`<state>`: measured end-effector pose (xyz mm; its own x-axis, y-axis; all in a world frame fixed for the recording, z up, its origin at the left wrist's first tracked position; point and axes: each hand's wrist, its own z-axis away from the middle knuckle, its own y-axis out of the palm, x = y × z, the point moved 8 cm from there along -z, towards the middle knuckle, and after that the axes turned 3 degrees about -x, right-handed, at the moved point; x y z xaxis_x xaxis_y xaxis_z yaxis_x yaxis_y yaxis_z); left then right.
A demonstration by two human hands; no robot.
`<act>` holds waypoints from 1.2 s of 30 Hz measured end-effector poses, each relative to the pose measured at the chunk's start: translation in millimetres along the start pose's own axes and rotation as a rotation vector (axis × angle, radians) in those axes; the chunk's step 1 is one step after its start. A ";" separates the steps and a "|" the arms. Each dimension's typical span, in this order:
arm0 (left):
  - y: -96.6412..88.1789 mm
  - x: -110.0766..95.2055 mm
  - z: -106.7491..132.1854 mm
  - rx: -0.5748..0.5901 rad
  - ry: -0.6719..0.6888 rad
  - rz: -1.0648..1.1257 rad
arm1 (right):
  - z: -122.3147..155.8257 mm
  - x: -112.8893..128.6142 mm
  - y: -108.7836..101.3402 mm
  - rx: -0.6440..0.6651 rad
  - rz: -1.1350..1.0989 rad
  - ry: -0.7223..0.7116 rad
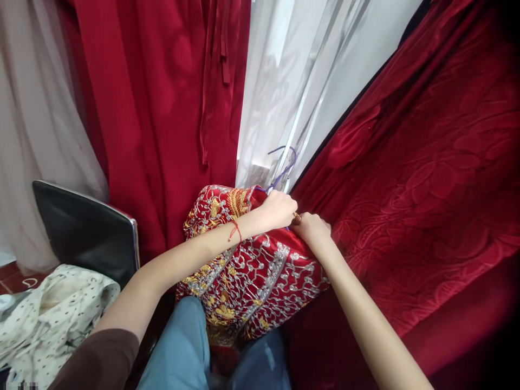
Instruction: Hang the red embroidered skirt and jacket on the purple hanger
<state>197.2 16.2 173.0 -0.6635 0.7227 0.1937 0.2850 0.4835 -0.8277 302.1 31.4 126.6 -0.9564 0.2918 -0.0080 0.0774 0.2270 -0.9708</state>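
Note:
A red garment (244, 276) with silver and gold embroidery hangs in front of my knees on a purple wire hanger (284, 168), whose hook sticks up above the neckline. My left hand (278, 210), a red string at its wrist, is closed on the garment's top edge beside the hanger. Just right of it, my right hand (314, 232) is also closed at the neckline. Between the two hands shows a small gold-brown piece (296, 218), like a knotted fastening, pinched by the fingers. My fingertips are mostly hidden behind the hands.
Red curtains (162, 108) hang behind, with a sheer white curtain (280, 81) between them. A patterned red velvet cloth (426, 179) slopes down at right. At left stand a black chair back (87, 225) and a white dotted cloth (60, 319).

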 end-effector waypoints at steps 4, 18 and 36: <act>-4.2 -0.5 4.0 -0.011 0.006 0.002 | 0.4 -12.5 22.7 0.073 -0.084 -0.020; 8.7 6.7 -5.1 -0.038 -0.030 0.012 | 83.7 -103.3 -19.8 -0.622 -0.556 -0.135; 17.4 1.9 6.7 -0.353 0.166 0.114 | 174.1 -86.6 70.3 -0.597 -1.014 0.113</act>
<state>196.3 22.7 155.5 -0.5016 0.8374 0.2173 0.5894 0.5146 -0.6227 341.3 -139.7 17.3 -0.6287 -0.1980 0.7520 -0.5548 0.7918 -0.2554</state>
